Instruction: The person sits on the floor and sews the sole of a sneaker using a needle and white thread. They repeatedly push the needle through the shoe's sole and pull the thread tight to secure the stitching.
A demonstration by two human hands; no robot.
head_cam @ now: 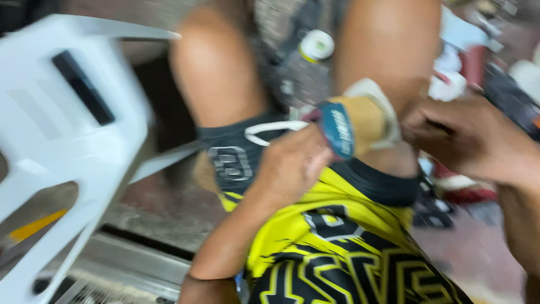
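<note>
The view is blurred by motion and looks down at my lap and bare knees. My left hand [289, 166] is closed around a tan and white work glove [360, 121] with a blue cuff band, held over my right thigh. My right hand [467, 135] sits at the glove's right edge with fingers curled, touching or pinching the white fabric there. A white drawstring loop [270, 128] hangs from my dark shorts just left of the glove. A yellow and black jersey [337, 242] covers my torso below.
A white plastic chair [62, 129] stands close at the left. A bottle with a white cap [316, 45] lies on the ground between my knees. Cluttered red, white and dark items [467, 67] fill the right. A metal rail [135, 264] runs along the floor at lower left.
</note>
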